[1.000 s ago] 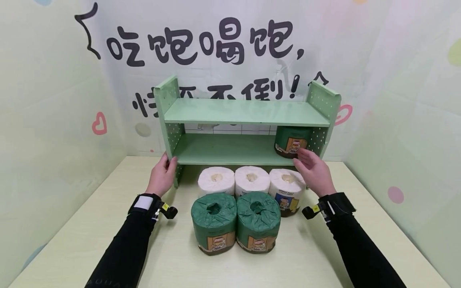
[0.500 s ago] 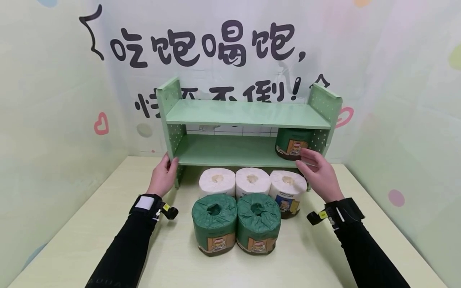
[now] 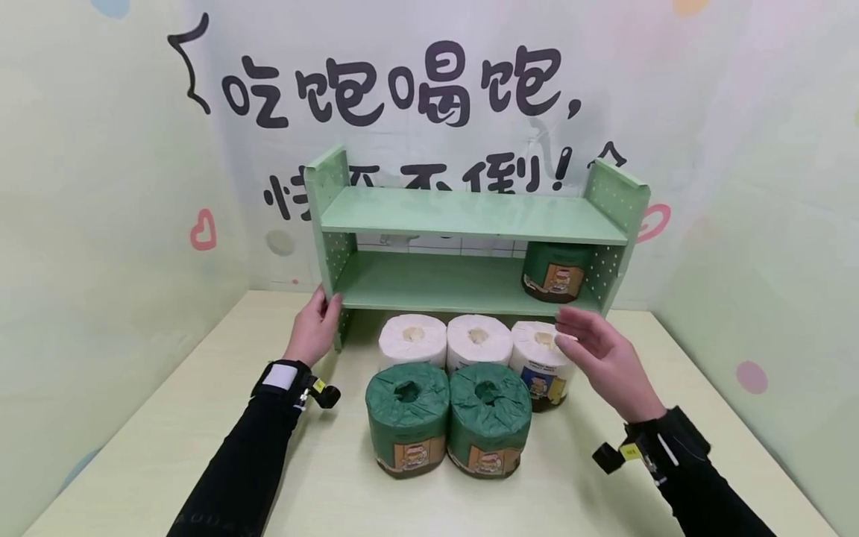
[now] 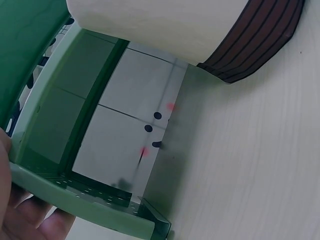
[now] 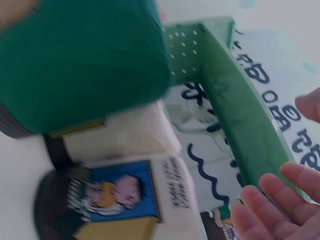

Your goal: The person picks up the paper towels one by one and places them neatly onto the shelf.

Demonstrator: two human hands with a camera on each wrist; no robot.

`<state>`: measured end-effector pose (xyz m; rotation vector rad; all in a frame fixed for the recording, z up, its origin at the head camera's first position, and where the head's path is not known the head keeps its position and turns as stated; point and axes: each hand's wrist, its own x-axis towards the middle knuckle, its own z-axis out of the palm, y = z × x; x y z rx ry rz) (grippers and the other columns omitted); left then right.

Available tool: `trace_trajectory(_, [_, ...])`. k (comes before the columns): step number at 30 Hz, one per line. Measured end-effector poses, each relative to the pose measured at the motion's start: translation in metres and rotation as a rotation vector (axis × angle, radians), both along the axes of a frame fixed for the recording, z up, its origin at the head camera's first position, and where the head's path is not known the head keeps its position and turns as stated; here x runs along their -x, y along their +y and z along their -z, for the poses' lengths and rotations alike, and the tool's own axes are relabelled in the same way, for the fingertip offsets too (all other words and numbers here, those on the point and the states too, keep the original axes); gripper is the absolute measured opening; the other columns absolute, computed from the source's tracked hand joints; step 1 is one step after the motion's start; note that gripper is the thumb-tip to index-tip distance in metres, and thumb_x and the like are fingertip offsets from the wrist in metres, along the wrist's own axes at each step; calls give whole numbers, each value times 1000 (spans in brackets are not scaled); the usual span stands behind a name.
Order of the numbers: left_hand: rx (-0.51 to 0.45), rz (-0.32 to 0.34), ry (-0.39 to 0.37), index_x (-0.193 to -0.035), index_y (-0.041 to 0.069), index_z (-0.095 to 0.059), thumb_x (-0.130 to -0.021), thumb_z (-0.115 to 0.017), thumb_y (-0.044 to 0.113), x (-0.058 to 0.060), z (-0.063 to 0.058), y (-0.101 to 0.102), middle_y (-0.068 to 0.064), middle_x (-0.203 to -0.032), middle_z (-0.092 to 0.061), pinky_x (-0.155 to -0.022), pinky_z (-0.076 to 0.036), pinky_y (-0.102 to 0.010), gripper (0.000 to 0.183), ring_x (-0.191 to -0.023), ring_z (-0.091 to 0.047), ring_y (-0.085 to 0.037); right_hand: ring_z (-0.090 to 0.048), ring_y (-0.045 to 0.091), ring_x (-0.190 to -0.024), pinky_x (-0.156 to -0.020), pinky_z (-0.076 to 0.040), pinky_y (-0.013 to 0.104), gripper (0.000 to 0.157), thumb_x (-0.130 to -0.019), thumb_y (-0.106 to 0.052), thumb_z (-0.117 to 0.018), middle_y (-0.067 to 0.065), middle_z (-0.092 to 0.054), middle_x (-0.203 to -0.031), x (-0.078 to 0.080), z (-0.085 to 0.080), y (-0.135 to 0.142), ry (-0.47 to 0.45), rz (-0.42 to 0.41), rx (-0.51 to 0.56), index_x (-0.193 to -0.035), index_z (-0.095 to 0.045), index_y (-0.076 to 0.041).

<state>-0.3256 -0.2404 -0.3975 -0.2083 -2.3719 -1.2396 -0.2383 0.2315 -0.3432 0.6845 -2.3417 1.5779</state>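
Note:
My left hand [image 3: 312,328] grips the left side panel of a light green two-tier shelf [image 3: 429,280], thumb in front and fingers behind; the left wrist view shows those fingers [image 4: 37,220] past the panel's edge. One green-wrapped toilet roll [image 3: 555,272] stands at the right end of the lower tier. In front of the shelf's right part, my right hand [image 3: 607,362] hovers with relaxed, spread fingers and nothing in them. It partly covers a white toilet roll [image 3: 542,377] on the table. Two more white rolls [image 3: 412,339] stand left of that one, behind two green-wrapped rolls [image 3: 407,429].
The pale wooden table [image 3: 201,395] carries everything. A printed backdrop [image 3: 403,22] with large black lettering rises behind the shelf, and pale side walls [image 3: 101,209] close in both sides. The shelf's upper tier [image 3: 470,212] bears nothing visible.
My right hand has come away from the green roll on the lower tier, down and toward me. The left hand keeps its hold on the panel. The head view has shifted slightly.

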Motion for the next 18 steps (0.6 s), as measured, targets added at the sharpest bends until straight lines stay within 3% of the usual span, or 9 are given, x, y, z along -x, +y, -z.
trace_trajectory(9, [3,2,-2,-152,15,-35,-109,-37,38,2,-1,2,-21,-122,-58,-69,-51,-45,49,-91,-56,-29,-50,23,-120,-91,-48,19,50,-99,-9,-63,14,-50,-137,-27,16,-9,-37,-115,-16,-145,-43,-7])
trace_trajectory(14, [2,2,-1,-152,16,-35,-109,-37,39,2,0,2,-22,-124,-58,-71,-52,-45,49,-93,-56,-28,-50,32,-119,-91,-49,24,51,-98,-6,-63,14,-52,-135,-33,24,-13,-53,-178,-11,-145,-42,-5])
trace_trajectory(18, [-2,-3,0,-152,16,-35,-109,-37,39,2,1,1,-21,-123,-58,-70,-51,-44,49,-91,-56,-28,-49,34,-119,-95,-48,37,54,-97,-4,-65,15,-52,-135,-34,32,-17,-53,-215,-45,-146,-40,-4])
